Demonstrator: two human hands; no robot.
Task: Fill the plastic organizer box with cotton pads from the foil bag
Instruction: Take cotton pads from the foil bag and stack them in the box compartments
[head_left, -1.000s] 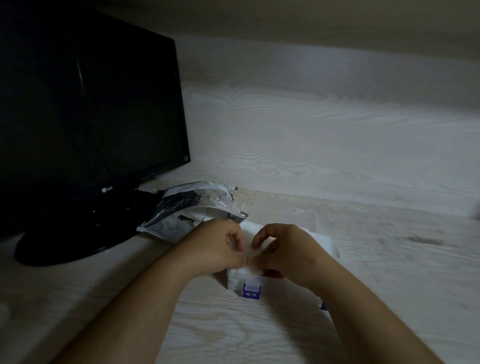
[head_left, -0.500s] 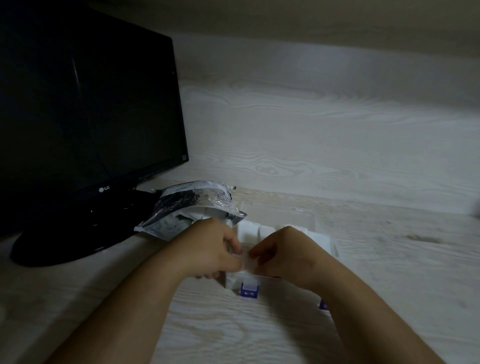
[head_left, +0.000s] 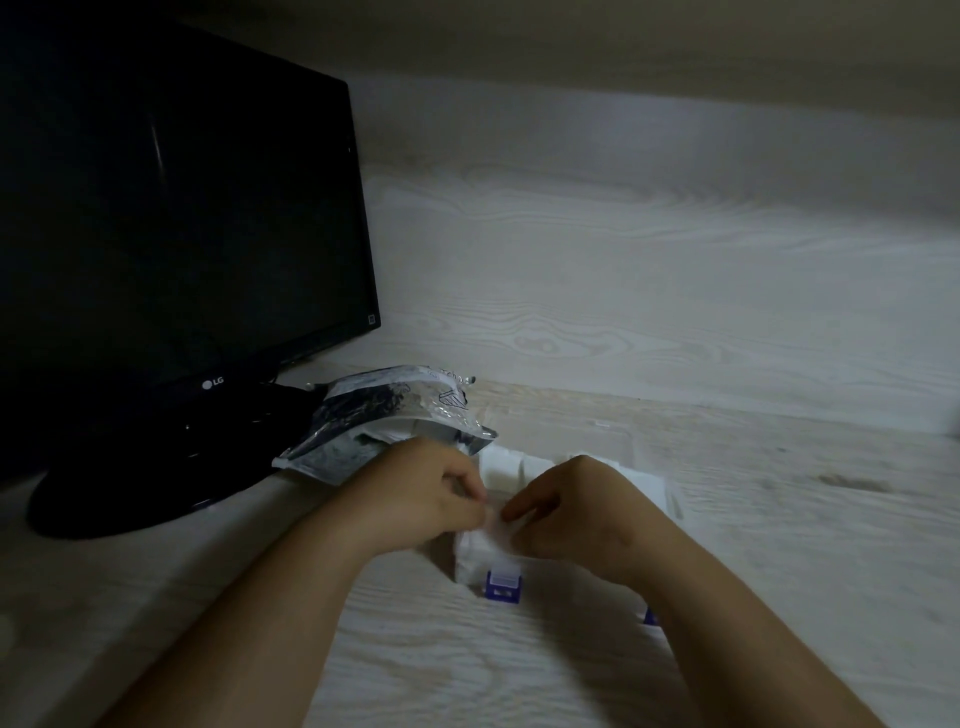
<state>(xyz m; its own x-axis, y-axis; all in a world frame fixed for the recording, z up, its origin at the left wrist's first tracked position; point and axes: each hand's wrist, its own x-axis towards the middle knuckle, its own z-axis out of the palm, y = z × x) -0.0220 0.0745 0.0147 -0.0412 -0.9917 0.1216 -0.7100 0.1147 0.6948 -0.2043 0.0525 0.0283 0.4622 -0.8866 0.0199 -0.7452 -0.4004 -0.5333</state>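
A clear plastic organizer box (head_left: 672, 499) with blue latches lies on the desk, mostly hidden under my hands. White cotton pads (head_left: 501, 467) fill its far compartments. My left hand (head_left: 431, 491) and my right hand (head_left: 576, 512) meet above the box's near left compartment, and together they pinch a thin white cotton pad (head_left: 493, 519) by its top edge. More white padding (head_left: 478, 553) shows in the compartment just below. The foil bag (head_left: 384, 421) lies crumpled behind my left hand, its open end facing the box.
A black monitor (head_left: 171, 223) on a round black base (head_left: 135, 488) stands at the left, close to the foil bag. A pale wood-grain wall rises behind the desk. A blue latch (head_left: 503, 587) juts from the box's near edge.
My hands have drawn slightly apart and lowered toward the near left compartment, so the cotton pad pinched between them shows more. The far row of pads is now uncovered.
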